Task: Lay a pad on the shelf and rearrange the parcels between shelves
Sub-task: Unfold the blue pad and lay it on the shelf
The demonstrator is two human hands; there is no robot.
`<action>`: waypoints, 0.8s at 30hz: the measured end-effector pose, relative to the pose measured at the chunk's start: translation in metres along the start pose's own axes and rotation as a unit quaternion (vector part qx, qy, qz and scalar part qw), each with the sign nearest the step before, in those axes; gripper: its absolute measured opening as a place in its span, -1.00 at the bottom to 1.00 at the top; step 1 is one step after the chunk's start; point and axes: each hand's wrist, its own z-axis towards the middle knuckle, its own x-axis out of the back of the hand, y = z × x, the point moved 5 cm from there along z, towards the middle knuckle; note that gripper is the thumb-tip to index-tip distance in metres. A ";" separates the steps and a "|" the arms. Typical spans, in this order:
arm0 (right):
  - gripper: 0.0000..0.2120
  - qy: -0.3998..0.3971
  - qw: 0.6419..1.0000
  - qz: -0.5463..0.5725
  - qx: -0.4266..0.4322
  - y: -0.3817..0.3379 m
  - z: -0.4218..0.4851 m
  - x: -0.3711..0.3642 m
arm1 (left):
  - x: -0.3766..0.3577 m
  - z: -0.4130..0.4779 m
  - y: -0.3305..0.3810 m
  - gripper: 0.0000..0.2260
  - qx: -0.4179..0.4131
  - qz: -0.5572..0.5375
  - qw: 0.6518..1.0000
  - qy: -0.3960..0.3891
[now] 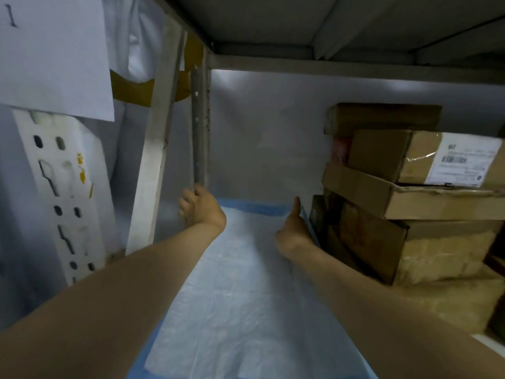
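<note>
My forearms reach in over the pad [246, 296], spread on the shelf. Left hand [200, 207] at 11 and right hand [293, 231] at 1 pinch its far corners. Pad is thin, floppy; grip edges. Parcels [410, 192] at 3, likely heavier.

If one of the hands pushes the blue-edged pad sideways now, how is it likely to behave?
The pad looks thin and quilted, so it would probably wrinkle or bunch rather than slide as one sheet. Its edge curls up against the boxes by the right hand, which suggests it is floppy. It is likely very light.
</note>
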 end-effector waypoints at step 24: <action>-0.58 -0.039 0.855 -0.494 0.151 0.005 -0.086 0.002 | 0.000 -0.121 -0.011 -0.09 -0.224 0.290 0.823 -0.435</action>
